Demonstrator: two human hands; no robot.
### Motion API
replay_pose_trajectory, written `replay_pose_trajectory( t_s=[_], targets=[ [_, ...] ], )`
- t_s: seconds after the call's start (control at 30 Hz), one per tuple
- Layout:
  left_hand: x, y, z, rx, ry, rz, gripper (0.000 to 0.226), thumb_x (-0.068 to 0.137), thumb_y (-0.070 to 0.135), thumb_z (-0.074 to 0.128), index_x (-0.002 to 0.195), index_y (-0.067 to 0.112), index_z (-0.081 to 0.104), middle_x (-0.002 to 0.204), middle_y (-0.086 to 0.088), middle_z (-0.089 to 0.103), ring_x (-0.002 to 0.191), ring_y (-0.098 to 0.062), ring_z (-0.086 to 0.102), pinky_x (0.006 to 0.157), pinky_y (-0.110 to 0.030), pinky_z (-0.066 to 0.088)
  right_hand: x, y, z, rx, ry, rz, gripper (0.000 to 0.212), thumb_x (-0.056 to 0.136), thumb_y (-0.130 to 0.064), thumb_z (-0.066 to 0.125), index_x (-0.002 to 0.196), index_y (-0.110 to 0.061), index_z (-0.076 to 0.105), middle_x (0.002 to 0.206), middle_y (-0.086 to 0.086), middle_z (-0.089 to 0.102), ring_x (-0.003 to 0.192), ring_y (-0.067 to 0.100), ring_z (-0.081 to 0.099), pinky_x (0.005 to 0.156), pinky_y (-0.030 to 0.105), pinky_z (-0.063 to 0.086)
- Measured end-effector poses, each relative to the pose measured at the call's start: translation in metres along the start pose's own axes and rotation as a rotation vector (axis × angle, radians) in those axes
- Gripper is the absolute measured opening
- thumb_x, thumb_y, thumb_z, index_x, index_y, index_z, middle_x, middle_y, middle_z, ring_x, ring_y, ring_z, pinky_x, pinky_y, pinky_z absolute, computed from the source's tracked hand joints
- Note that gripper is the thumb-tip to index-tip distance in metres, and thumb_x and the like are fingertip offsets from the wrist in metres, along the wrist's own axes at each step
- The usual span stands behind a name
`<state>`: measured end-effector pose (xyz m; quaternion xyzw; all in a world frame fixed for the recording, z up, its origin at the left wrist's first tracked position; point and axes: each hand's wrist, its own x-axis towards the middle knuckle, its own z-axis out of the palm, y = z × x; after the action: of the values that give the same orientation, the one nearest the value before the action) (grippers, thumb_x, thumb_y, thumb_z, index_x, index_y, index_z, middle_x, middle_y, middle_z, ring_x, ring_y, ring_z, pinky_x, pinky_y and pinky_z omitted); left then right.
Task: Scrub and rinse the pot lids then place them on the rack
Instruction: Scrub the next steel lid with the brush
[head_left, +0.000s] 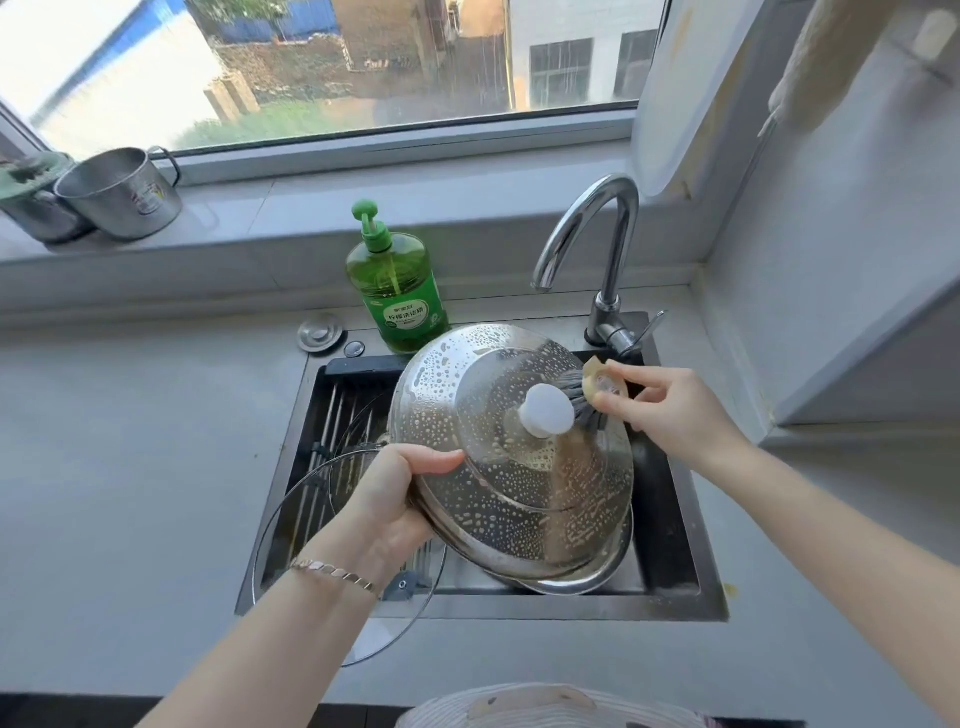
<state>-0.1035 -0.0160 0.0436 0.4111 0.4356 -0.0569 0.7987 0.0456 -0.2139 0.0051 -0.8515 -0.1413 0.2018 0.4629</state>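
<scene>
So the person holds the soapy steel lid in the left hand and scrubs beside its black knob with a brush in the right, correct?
Nearly. The knob is white, not black, as the head view shows. The rest holds: the left hand grips the soapy steel lid by its rim, and the right hand holds the brush against the lid beside that knob.

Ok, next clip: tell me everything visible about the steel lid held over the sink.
The steel lid is round, domed and shiny metal, with a white knob at its centre. Its top is covered in soapy droplets and foam. It is tilted, top face toward the camera, above the sink. The left hand grips its left rim, thumb on top. The dark bristles of a brush, held by the right hand, press on it beside the knob.
</scene>
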Motion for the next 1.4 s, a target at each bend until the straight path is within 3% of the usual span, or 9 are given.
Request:
replay_pose_trajectory(
  t_s=[0.4,0.5,0.6,0.67,0.8,1.0,1.17,1.27,1.4],
  targets=[
    [0.005,0.001,-0.004,-0.087,0.034,-0.007,0.035,0.076,-0.012,0.041,0.053,-0.005,0.067,0.060,-0.015,0.067,0.050,-0.025,0.065,0.066,-0.040,0.048,-0.030,-0.001,0.003,0.026,-0.275,-0.071,0.038,0.072,-0.040,0.073,0.107,-0.050,0.060,0.059,-0.001,0.044,0.057,0.010,0.037,0.062,0.028,0.030],
    [0.004,0.001,0.006,-0.067,0.024,-0.019,0.025,0.064,-0.012,0.044,0.073,-0.009,0.067,0.074,-0.018,0.070,0.062,-0.030,0.068,0.071,-0.042,0.050,-0.011,0.004,-0.003,0.004,-0.101,-0.013,0.041,0.075,-0.039,0.072,0.113,-0.046,0.060,0.059,0.000,0.048,0.058,0.011,0.041,0.061,0.027,0.032],
    [0.005,0.003,0.002,-0.053,0.032,-0.019,0.024,0.069,-0.013,0.043,0.065,-0.007,0.066,0.073,-0.017,0.068,0.057,-0.029,0.067,0.068,-0.042,0.052,-0.010,0.006,-0.009,0.024,-0.108,-0.020,0.042,0.074,-0.041,0.073,0.115,-0.043,0.060,0.060,0.003,0.051,0.059,0.010,0.044,0.063,0.027,0.033],
    [0.006,0.005,-0.006,-0.071,0.031,-0.020,0.020,0.066,-0.012,0.044,0.079,-0.008,0.059,0.078,-0.018,0.067,0.059,-0.030,0.066,0.058,-0.037,0.057,-0.022,0.005,-0.008,0.056,-0.191,-0.042,0.040,0.073,-0.039,0.074,0.110,-0.047,0.060,0.059,0.003,0.052,0.056,0.007,0.043,0.063,0.025,0.033],
    [0.004,0.004,-0.010,-0.113,-0.009,-0.019,0.021,0.066,-0.013,0.041,0.078,-0.007,0.057,0.066,-0.016,0.068,0.051,-0.029,0.066,0.044,-0.036,0.055,-0.007,0.015,-0.022,0.091,0.016,0.089,0.043,0.075,-0.039,0.074,0.117,-0.035,0.062,0.054,0.002,0.049,0.045,0.002,0.043,0.058,0.025,0.031],
    [0.010,0.002,-0.012,-0.140,-0.017,0.000,0.037,0.062,-0.011,0.041,0.094,-0.007,0.060,0.098,-0.021,0.067,0.083,-0.037,0.065,0.081,-0.051,0.052,-0.018,0.010,-0.012,0.089,-0.049,0.094,0.043,0.074,-0.037,0.075,0.115,-0.035,0.063,0.053,-0.004,0.048,0.052,0.006,0.046,0.060,0.023,0.035],
    [0.010,0.001,-0.014,-0.082,-0.011,0.007,0.046,0.057,-0.010,0.046,0.101,-0.005,0.055,0.098,-0.021,0.064,0.078,-0.035,0.064,0.074,-0.044,0.054,-0.006,0.003,-0.019,0.120,0.015,0.159,0.044,0.078,-0.037,0.072,0.119,-0.028,0.062,0.054,-0.001,0.047,0.033,0.000,0.039,0.046,0.014,0.028],
    [0.010,0.001,-0.015,-0.059,-0.004,0.009,0.040,0.056,-0.010,0.046,0.094,-0.006,0.058,0.089,-0.017,0.066,0.071,-0.032,0.065,0.072,-0.040,0.052,-0.004,-0.010,-0.015,0.137,-0.002,0.118,0.044,0.077,-0.040,0.072,0.119,-0.030,0.062,0.054,-0.003,0.048,0.033,0.001,0.037,0.044,0.014,0.028],
    [0.006,0.001,-0.010,-0.116,-0.038,-0.012,0.031,0.061,-0.011,0.039,0.061,-0.006,0.070,0.073,-0.017,0.070,0.058,-0.031,0.068,0.061,-0.042,0.059,0.014,-0.003,-0.022,0.309,0.037,0.344,0.043,0.081,-0.041,0.068,0.120,-0.023,0.063,0.061,-0.002,0.049,0.028,0.003,0.028,0.030,0.012,0.020]
  ],
)
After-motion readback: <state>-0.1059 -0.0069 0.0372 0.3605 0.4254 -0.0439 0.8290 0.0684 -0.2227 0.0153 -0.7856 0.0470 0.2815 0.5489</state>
